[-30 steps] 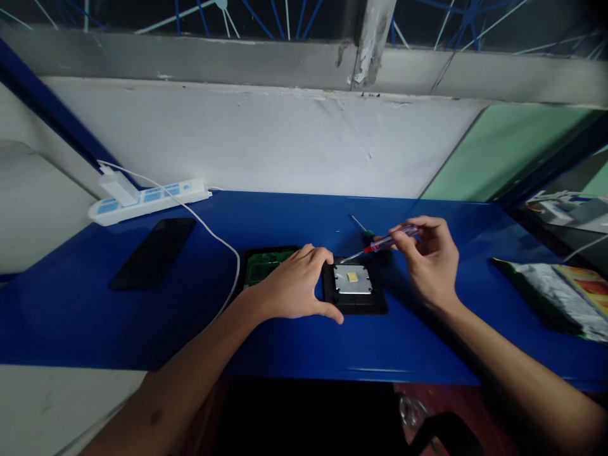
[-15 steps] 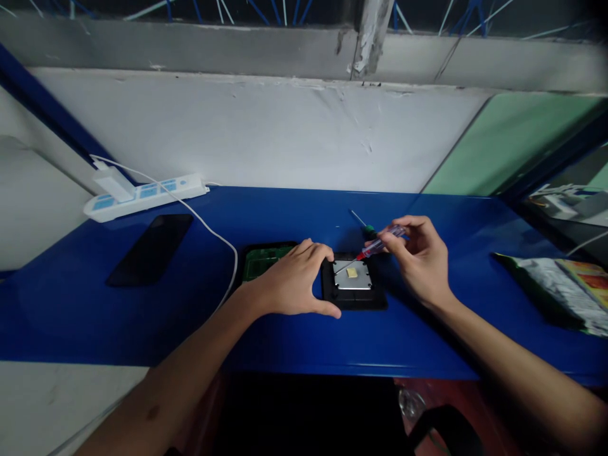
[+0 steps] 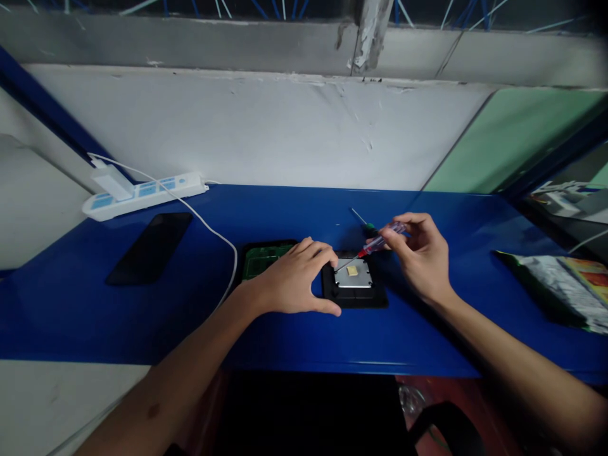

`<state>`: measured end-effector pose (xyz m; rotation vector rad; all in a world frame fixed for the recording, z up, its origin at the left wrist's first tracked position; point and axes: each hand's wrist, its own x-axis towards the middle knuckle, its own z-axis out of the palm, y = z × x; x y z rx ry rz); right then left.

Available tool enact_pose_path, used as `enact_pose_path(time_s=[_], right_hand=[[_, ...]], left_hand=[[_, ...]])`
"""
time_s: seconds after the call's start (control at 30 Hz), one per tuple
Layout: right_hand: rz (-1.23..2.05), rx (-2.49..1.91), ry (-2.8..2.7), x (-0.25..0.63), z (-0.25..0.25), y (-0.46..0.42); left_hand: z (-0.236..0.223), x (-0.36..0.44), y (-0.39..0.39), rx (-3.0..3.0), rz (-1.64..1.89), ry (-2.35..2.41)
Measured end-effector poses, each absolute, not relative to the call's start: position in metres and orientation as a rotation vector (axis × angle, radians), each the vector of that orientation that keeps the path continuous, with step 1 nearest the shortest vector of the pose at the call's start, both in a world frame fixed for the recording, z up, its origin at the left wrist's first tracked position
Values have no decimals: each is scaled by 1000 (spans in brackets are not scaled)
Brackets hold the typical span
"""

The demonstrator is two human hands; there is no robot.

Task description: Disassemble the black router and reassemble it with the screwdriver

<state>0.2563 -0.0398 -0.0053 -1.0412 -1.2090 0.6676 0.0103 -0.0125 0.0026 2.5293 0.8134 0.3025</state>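
Observation:
My right hand is closed around the clear purple handle of a screwdriver with a red collar. Its shaft slants down and left, the tip near the upper left corner of a silver metal plate. A small pale yellow square pad sits on that plate, which lies in a flat black casing. My left hand spans the casing's left side, fingertips at the top corner, thumb at the bottom corner. Partly behind that hand is a green circuit board in a dark frame.
A second screwdriver with a green handle lies behind my right hand. To the left are a black phone, a white power strip and a white cable. A shiny snack bag rests on the blue table at right.
The screwdriver tip stays near the plate's upper left corner, and its handle has barely shifted. My left fingertips have moved slightly right. The whole view has shifted a little.

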Motion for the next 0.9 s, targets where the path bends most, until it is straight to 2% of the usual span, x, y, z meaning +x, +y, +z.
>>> enact_pose_path(time_s=[0.9], right_hand=[[627,-1090,-1202,259,-5,-37]], left_hand=[[5,10,-14,2584,313,804]])
